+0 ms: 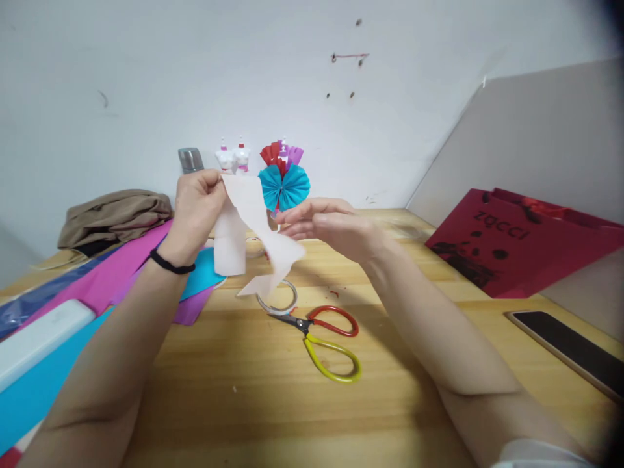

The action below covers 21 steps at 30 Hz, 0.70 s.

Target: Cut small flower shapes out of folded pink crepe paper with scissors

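Above a wooden table (253, 396), my left hand (195, 208) is closed, pinching the top end of a pale pink paper strip (258, 224). The strip hangs down in a wave toward the table. My right hand (326, 224) is at the strip's lower middle, fingers stretched and close together, fingertips touching the paper. A black band sits on my left wrist. Behind the strip stands a small pale pink paper piece (230, 244).
Red-and-yellow scissors (324, 335) lie beside a tape ring (277, 302). Coloured paper sheets (88, 292) lie left, a brown cloth (114, 218) behind them. Paper fans and small figures (283, 175) stand by the wall. A red bag (517, 240) and a phone (570, 348) lie right.
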Tool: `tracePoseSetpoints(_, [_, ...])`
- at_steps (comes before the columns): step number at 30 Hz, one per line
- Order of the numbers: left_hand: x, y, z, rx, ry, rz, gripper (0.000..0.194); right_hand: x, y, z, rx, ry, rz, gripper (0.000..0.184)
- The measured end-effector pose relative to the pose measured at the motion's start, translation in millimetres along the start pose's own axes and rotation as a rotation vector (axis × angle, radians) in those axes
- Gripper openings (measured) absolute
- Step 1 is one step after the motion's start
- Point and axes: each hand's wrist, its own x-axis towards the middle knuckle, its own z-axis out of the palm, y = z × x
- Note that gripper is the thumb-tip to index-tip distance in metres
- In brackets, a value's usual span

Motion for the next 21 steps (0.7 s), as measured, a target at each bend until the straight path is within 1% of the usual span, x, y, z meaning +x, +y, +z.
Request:
tracePoseSetpoints(1, [-1.3,2.0,2.5,-0.057,0.006,0.008,0.018,0.3,1.6,1.6,0.025,-0.007,0.010,0.035])
tracePoseSetpoints(2, [-2.7,3.9,5.0,-0.113,-0.005,0.000,0.018,0.9,3.9,3.9,0.043,0.017,0.013,0.038])
tracePoseSetpoints(5, [-7.5,9.1,11.7,-0.227,-0.060,-0.057,0.019,4.0,13.4,12.9,0.053,0.187,0.028,0.037])
tracePoseSetpoints(7, [-11.0,12.5,15.3,-0.248,-0.090,-0.080,0.022,6.0,19.9,19.3,0.067,0.240,0.043,0.038])
tracePoseSetpoints(12, [-17.7,17.9,22.2,-0.261,-0.106,-0.091,0.023,8.1,29.0,30.2,0.059,0.240,0.013,0.040])
tracePoseSetpoints(14, [-18.0,17.1,23.7,-0.260,-0.110,-0.083,0.023,8.4,30.0,31.9,0.046,0.268,-0.024,0.042])
tracePoseSetpoints(18, [-15.5,12.5,23.6,-0.224,-0.112,-0.037,0.024,9.0,30.7,32.8,-0.003,0.328,-0.125,0.054])
tracePoseSetpoints(21, [-14.4,11.0,22.3,-0.183,-0.081,-0.004,0.025,8.9,31.6,34.1,-0.024,0.287,-0.177,0.056])
